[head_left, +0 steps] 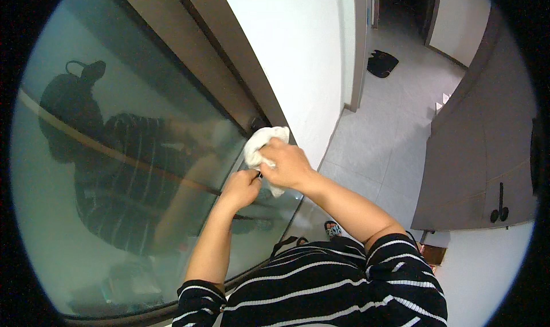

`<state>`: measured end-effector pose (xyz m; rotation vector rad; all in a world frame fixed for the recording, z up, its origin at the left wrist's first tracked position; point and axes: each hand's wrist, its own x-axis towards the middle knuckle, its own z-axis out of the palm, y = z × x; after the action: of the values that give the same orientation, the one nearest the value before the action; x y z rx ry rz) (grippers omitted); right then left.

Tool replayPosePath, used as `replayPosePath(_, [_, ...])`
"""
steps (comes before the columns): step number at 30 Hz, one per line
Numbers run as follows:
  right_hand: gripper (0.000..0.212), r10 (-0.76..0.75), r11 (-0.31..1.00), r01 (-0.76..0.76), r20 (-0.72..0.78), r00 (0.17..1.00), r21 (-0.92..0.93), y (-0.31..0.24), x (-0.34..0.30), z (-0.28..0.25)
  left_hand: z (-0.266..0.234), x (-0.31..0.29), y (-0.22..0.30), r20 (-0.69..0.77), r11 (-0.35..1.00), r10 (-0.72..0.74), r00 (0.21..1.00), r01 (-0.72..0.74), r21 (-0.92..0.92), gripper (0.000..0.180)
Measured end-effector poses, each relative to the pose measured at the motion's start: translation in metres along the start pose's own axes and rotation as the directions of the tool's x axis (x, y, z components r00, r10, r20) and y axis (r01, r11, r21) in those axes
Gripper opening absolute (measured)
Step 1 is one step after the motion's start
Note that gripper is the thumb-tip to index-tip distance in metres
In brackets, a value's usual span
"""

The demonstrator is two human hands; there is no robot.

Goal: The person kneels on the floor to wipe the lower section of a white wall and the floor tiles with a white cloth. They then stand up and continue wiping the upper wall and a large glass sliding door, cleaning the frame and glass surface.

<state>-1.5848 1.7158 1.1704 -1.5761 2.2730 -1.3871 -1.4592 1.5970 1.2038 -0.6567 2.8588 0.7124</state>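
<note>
A crumpled white cloth (259,145) is bunched in my right hand (286,162), whose fingers press it against the brown frame (220,77) at the edge of a glass panel. One end of the cloth hangs down below the fingers. Just to the left and nearer to me, my left hand (240,189) is closed, its fingers curled by the glass panel (74,212). A small dark piece shows at its fingertips, too hidden to name. Beyond the cloth, a black fitting (258,123) sits on the frame. The glass mirrors my upper body and arms.
A white wall (286,57) rises beside the frame. Grey floor tiles (366,149) run off to a doorway with a black mat (382,64). On the right stands a large grey-brown door or cabinet (475,172) with a black handle (501,204). A patterned slipper (332,228) shows below me.
</note>
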Motion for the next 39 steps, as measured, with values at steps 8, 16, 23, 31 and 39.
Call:
replayPosePath(8, [0.025, 0.09, 0.992, -0.045, -0.413, 0.906, 0.116, 0.049, 0.002, 0.036, 0.017, 0.017, -0.008, -0.213, 0.967, 0.012, 0.977, -0.065, -0.245, 0.032])
replayPosePath(16, [0.032, 0.485, 0.663, -0.21, -0.199, 0.851, 0.718, 0.078, -0.075, 0.067, 0.033, 0.017, -0.02, 0.013, 0.792, -0.135, 0.991, 0.116, -0.599, 0.031])
replayPosePath(23, [0.026, 0.726, 0.426, -0.29, -0.132, 0.675, 0.857, 0.045, -0.012, 0.073, 0.044, 0.024, -0.019, -0.215, 0.786, -0.094, 0.972, -0.06, -0.615, 0.021])
replayPosePath(31, [0.026, 0.786, 0.192, -0.249, 0.003, 0.619, 0.949, 0.025, -0.007, 0.065, 0.044, 0.021, -0.03, -0.213, 0.813, -0.079, 0.974, -0.061, -0.578, 0.021])
replayPosePath(39, [0.02, 0.74, 0.184, -0.33, 0.09, 0.667, 0.926, 0.021, -0.046, 0.098, 0.043, 0.018, -0.024, -0.188, 0.779, -0.127, 0.974, -0.02, -0.627, 0.024])
